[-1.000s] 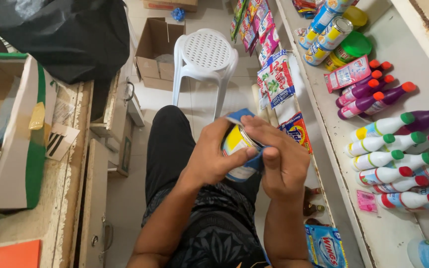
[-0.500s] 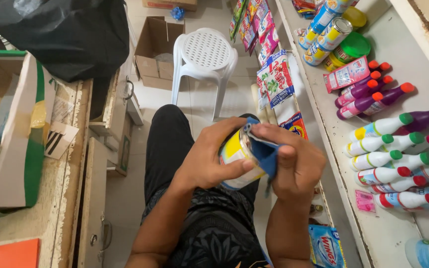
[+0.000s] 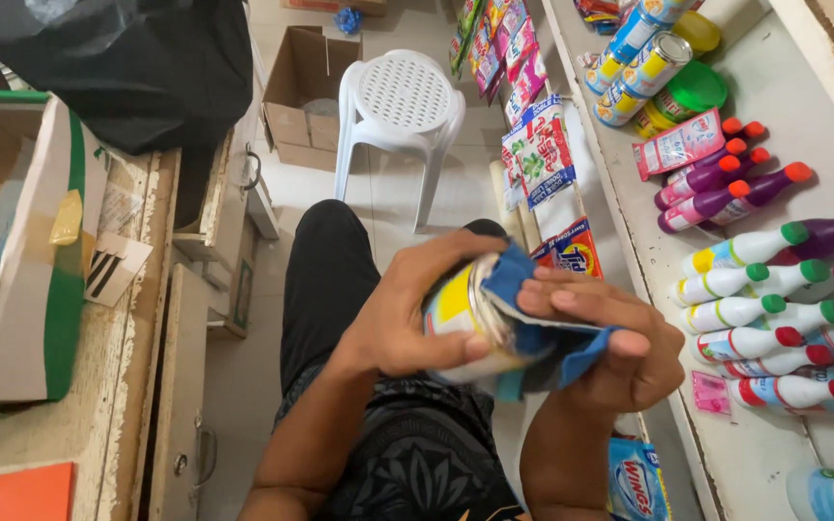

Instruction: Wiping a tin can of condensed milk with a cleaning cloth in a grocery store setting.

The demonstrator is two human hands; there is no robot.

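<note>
Can (image 3: 460, 323), yellow and blue, metal rim showing, held in mid-air over the lap, between both hands, tilted with its end toward the right. Left hand (image 3: 407, 314): fingers wrapped around the can body, clamped on it, thumb across the near side. Cloth (image 3: 542, 333), blue, draped over the can's end and rim. Right hand (image 3: 620, 352): fingers close together and pressed flat on the cloth, lower fingers curled under its hanging edge, gripping it against the can. Beyond the hands: black trousers (image 3: 325, 280); white plastic stool (image 3: 403, 106) on the floor, well apart; open cardboard box (image 3: 306, 92) just beside the stool. To the right: shelf (image 3: 784, 125) with a row of lying white bottles (image 3: 764, 314) with green and red caps, purple bottles (image 3: 726, 188) above them, upright cans (image 3: 644, 58) further back; hanging sachets (image 3: 538, 159) along the shelf edge. To the left: worn counter (image 3: 98, 405), green-edged carton (image 3: 41, 260), black bag (image 3: 127, 58). Risks, as judged: can slipping from the one-handed hold if the cloth is pushed hard across the smooth end; sharp rim possibly catching cloth or fingertips; dropped can likely to hit the legs or roll under the shelf.
</note>
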